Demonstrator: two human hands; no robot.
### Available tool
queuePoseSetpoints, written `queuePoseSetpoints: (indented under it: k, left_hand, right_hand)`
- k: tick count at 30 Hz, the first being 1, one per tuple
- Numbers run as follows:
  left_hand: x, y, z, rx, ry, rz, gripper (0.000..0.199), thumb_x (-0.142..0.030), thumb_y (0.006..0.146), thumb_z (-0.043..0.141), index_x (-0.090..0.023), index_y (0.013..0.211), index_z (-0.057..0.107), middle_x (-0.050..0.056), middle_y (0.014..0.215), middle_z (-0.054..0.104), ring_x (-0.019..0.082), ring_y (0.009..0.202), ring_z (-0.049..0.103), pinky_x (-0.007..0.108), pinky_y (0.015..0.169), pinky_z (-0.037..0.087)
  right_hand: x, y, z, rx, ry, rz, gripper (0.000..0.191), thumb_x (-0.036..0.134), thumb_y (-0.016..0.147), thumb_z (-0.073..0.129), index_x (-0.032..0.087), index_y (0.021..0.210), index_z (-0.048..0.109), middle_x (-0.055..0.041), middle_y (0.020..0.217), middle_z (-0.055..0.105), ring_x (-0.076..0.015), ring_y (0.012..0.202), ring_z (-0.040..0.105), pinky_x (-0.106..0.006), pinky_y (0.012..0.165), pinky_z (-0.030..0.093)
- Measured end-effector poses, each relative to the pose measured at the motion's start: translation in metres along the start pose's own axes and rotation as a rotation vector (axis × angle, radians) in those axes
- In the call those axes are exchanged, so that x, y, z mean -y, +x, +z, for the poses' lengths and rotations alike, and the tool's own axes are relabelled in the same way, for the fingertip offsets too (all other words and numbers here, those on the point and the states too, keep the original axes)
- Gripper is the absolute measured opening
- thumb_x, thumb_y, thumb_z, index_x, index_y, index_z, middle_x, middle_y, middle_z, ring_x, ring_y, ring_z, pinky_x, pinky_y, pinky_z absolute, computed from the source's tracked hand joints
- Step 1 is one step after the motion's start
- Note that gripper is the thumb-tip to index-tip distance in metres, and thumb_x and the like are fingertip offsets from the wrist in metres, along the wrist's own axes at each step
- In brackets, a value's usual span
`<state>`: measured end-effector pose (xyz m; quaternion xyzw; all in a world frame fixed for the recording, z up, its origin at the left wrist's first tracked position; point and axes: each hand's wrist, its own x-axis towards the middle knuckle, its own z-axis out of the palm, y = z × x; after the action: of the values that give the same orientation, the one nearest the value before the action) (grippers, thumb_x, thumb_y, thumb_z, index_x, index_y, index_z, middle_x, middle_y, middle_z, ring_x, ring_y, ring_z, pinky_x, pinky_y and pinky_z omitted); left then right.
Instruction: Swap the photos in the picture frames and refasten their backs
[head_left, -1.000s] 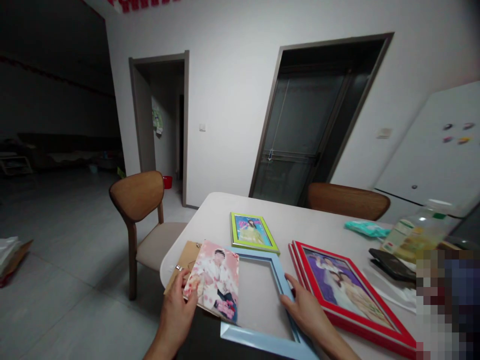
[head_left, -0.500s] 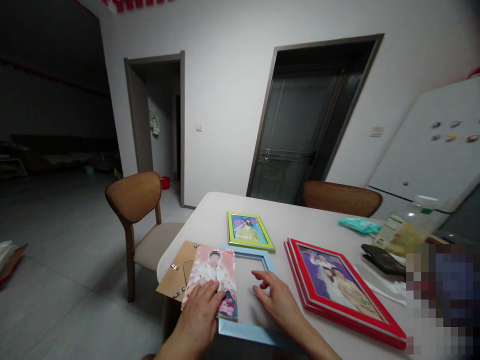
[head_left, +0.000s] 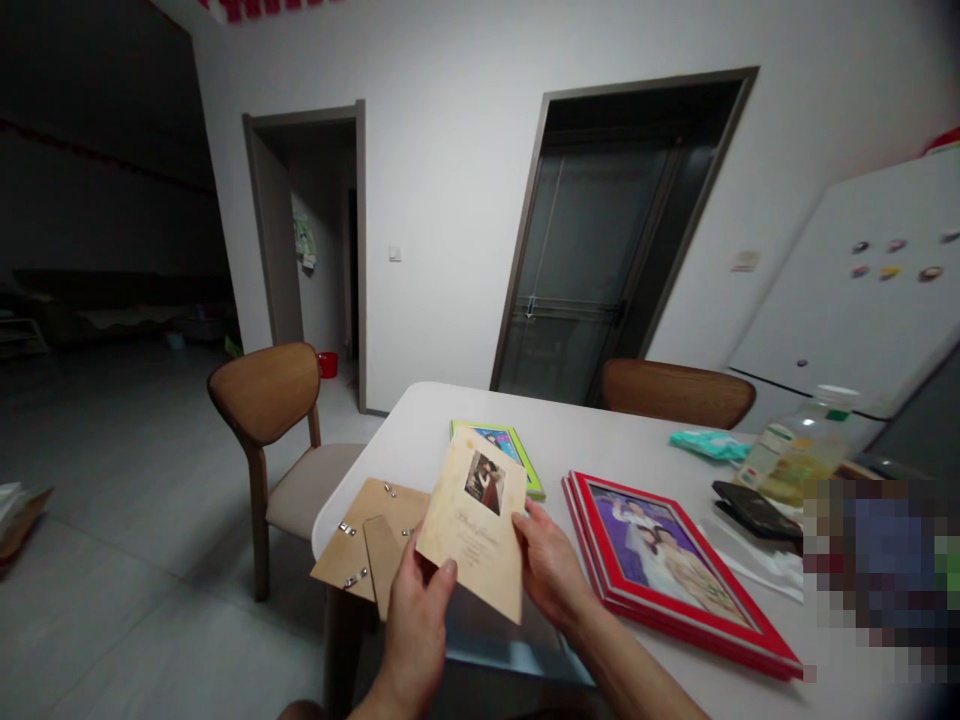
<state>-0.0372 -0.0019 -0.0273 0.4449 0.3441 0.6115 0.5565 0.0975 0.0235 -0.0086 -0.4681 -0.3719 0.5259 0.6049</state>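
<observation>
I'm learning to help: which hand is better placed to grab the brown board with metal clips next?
Probably the left hand: it is nearest the brown board, while the right hand is across the cream card. Both hands hold the card, though.

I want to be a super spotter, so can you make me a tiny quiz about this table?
1. Who holds the cream card? A) just the left hand; B) just the right hand; C) both hands.
2. True or false: the card hides part of the green frame.
3. Fill in the colour: the frame around the purple picture is ____.

Key: 1 C; 2 true; 3 red.
</observation>
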Motion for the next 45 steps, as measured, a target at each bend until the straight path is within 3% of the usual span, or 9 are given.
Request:
queuePoseSetpoints:
  k: [3,7,15,21,29,34,37,40,45]
  left_hand:
    - [0.005,-0.005,-0.01,0.005,0.267,0.033,0.054,-0.021,0.065,0.054,-0.015,0.116,0.041,0.012,0.119,0.048,0.023,0.11,0.043,0.037,0.093,0.033]
    - [0.013,-0.014,-0.019,0.239,0.723,0.126,0.046,-0.009,0.059,0.054,-0.016,0.105,0.052,0.012,0.121,0.046,0.025,0.113,0.039,0.04,0.098,0.026]
    - [0.017,-0.025,-0.012,0.577,1.136,0.208,0.039,-0.005,0.059,0.055,-0.016,0.096,0.052,0.012,0.122,0.044,0.024,0.115,0.035,0.046,0.099,0.022]
    - [0.017,-0.023,-0.014,0.613,1.205,0.23,0.039,-0.004,0.059,0.053,-0.017,0.096,0.05,0.009,0.123,0.044,0.021,0.116,0.034,0.043,0.099,0.022]
    - [0.034,-0.015,-0.016,0.646,1.249,0.268,0.033,-0.007,0.058,0.056,-0.016,0.089,0.052,0.009,0.112,0.053,0.022,0.109,0.043,0.044,0.098,0.023]
    - [0.029,-0.008,-0.041,0.703,1.216,0.402,0.041,-0.015,0.061,0.057,-0.016,0.101,0.048,0.01,0.116,0.051,0.023,0.109,0.043,0.04,0.095,0.031]
    - [0.016,-0.002,-0.084,0.513,1.286,0.511,0.051,-0.01,0.063,0.05,-0.017,0.113,0.041,0.011,0.126,0.041,0.022,0.117,0.034,0.038,0.096,0.03]
    - [0.005,0.009,-0.128,0.191,1.451,0.402,0.06,-0.004,0.057,0.048,-0.016,0.115,0.042,0.013,0.126,0.04,0.025,0.117,0.033,0.044,0.096,0.03]
    - [0.008,0.032,-0.166,0.094,1.481,0.413,0.047,-0.003,0.054,0.049,-0.018,0.097,0.057,0.008,0.106,0.059,0.021,0.1,0.053,0.034,0.086,0.044]
  right_hand:
    - [0.003,0.008,-0.034,-0.016,-0.212,0.099,0.053,0.019,0.067,0.038,0.015,0.12,0.034,-0.0051,0.076,0.066,-0.0167,0.059,0.061,-0.026,0.051,0.045]
    - [-0.01,0.017,-0.066,-0.033,-0.58,0.071,0.05,0.019,0.067,0.036,0.012,0.116,0.042,-0.0057,0.068,0.066,-0.0178,0.056,0.06,-0.026,0.049,0.044]
    - [-0.03,0.031,-0.059,-0.069,-0.808,-0.059,0.045,0.018,0.066,0.037,0.01,0.108,0.05,-0.0083,0.081,0.066,-0.0171,0.068,0.06,-0.021,0.052,0.042]
    - [-0.028,0.035,-0.059,-0.098,-0.93,-0.077,0.042,0.02,0.068,0.036,0.011,0.107,0.05,-0.0077,0.08,0.065,-0.016,0.064,0.059,-0.023,0.055,0.041]
    - [-0.027,0.023,-0.053,-0.105,-1.574,-0.236,0.029,0.033,0.07,0.042,0.015,0.086,0.057,-0.0108,0.086,0.057,-0.0214,0.078,0.055,-0.028,0.063,0.038]
    - [-0.028,0.026,-0.058,-0.087,-1.562,-0.321,0.04,0.033,0.07,0.045,0.015,0.105,0.05,-0.0108,0.09,0.054,-0.0223,0.083,0.052,-0.031,0.069,0.039]
    - [-0.027,0.024,-0.042,0.052,-1.391,-0.411,0.039,0.034,0.075,0.039,0.014,0.106,0.05,-0.0115,0.095,0.054,-0.0204,0.088,0.051,-0.03,0.077,0.037]
    - [-0.034,0.012,-0.001,0.22,-1.256,-0.447,0.035,0.035,0.075,0.04,0.016,0.101,0.055,-0.0102,0.097,0.055,-0.0199,0.091,0.05,-0.029,0.081,0.036]
    - [-0.063,-0.007,0.078,0.316,-1.326,-0.441,0.051,0.042,0.053,0.062,0.022,0.1,0.056,-0.0094,0.096,0.056,-0.0278,0.09,0.048,-0.041,0.079,0.034]
